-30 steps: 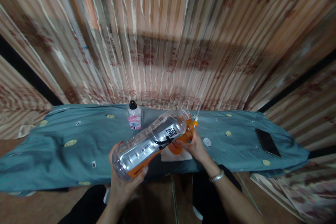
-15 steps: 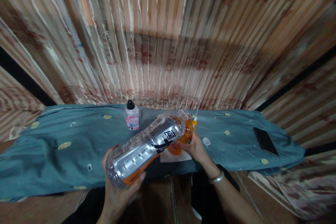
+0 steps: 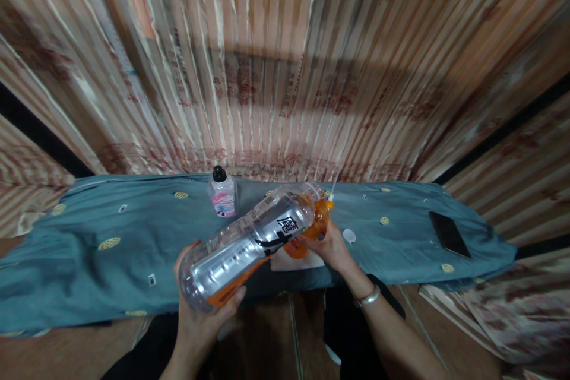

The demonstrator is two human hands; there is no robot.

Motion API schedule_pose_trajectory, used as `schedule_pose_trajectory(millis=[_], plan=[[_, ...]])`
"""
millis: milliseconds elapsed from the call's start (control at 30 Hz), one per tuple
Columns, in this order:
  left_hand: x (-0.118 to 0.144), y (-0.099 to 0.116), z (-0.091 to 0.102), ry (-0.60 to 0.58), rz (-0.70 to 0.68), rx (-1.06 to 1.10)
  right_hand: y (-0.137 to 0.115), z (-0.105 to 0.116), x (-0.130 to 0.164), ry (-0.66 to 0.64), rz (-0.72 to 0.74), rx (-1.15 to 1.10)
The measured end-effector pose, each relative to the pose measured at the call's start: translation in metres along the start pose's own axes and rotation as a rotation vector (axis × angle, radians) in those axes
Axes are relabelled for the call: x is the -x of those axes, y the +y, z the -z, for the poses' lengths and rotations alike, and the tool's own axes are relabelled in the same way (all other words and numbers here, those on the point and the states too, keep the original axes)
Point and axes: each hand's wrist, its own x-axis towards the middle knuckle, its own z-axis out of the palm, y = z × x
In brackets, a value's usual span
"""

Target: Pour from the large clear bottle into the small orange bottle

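My left hand point(image 3: 198, 317) is wrapped round the base of a large clear plastic bottle point(image 3: 243, 252) with a silver and orange label. The bottle lies tilted, its mouth pointing up and to the right, over an orange see-through container point(image 3: 320, 219). My right hand point(image 3: 335, 247) grips that container, whose full shape is hidden behind the bottle. A thin white straw-like stick point(image 3: 334, 183) rises from the container's right side. Under it lies a white sheet or cloth point(image 3: 312, 262). Whether liquid passes between the two is too blurred to see.
A pink-labelled clear bottle point(image 3: 223, 199) with a black cap stands at the back left. To the right of my right hand lies a round white lid-like disc point(image 3: 349, 236). A dark phone point(image 3: 449, 234) rests farther right on the green-blue cloth point(image 3: 396, 261). Striped curtains point(image 3: 276, 101) hang behind.
The view has shifted slightly, so everything sits a little higher in the picture. Both hands keep their hold, and the bottle and container stay in nearly the same position.
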Motion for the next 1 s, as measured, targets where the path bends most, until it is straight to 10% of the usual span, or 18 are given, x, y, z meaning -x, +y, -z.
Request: schedule_pose_trajectory(millis=[1000], plan=[[0.0025, 0.0082, -0.0015, 0.017, -0.010, 0.014, -0.0050, 0.0029, 0.0007, -0.009, -0.093, -0.033]])
